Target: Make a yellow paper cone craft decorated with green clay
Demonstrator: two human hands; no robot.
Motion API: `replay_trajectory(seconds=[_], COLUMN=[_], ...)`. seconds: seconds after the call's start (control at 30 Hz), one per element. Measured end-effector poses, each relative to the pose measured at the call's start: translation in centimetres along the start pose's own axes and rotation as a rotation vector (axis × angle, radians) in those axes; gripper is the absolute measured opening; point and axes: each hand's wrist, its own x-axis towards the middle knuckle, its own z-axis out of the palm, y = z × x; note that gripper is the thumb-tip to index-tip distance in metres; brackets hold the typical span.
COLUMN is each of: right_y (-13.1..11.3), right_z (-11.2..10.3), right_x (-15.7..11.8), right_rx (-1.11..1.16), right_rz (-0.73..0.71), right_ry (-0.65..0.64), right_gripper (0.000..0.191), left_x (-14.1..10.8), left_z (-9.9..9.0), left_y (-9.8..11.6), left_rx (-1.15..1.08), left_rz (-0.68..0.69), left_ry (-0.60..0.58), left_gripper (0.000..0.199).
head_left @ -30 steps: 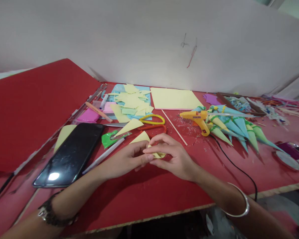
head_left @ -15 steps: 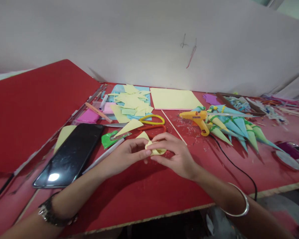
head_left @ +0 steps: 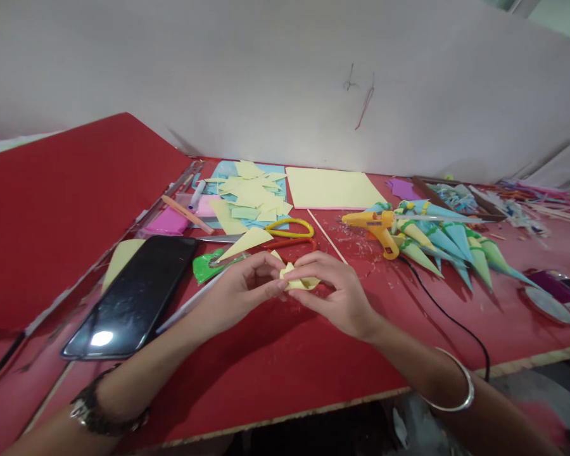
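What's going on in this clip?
A person at a red table has a small curled piece of yellow paper between both hands, the left hand and the right hand pinching it with their fingertips. A flat yellow piece lies across the scissors just beyond. To the right, a yellow glue gun lies beside a group of blue, yellow and green paper cones; a phone lies to the left.

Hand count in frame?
2: the left hand and the right hand, meeting at the curled yellow paper over the red table. Some fingers are partly hidden; no other hands visible.
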Motion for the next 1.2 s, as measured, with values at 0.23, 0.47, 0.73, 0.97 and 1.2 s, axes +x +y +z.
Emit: replay_trajectory(seconds=[0.23,0.47,0.73,0.97,1.2], right_y=[0.2,1.0,1.1,1.0,0.8], right_z=[-0.1,0.1,0.2,-0.2,-0.3], right_x=[0.0,0.2,0.4,0.4,0.2], right_rx=[0.048,0.258,0.334,0.346,0.324], right_rz=[0.035,0.191,0.250,0.238,0.210], right_ry=[0.057,0.133,0.185,0.219,0.181], right_gripper=[0.015,0.015,0.015,0.013,0.014], left_x=[0.1,0.7,0.9,0.4,0.1], left_z=[-1.5,-1.8,-1.3,-1.4,-1.0], left_y=[0.8,-2.1,-2.3,-1.6,-1.3], left_rx=[0.710,1.247,1.296,1.074,0.963], left_rz=[0.145,0.148,0.161,0.237,0.261], left_ry=[0.325,0.169,0.140,0.082,0.118], left_gripper=[0.026,0.043,0.021,0.030,0.031])
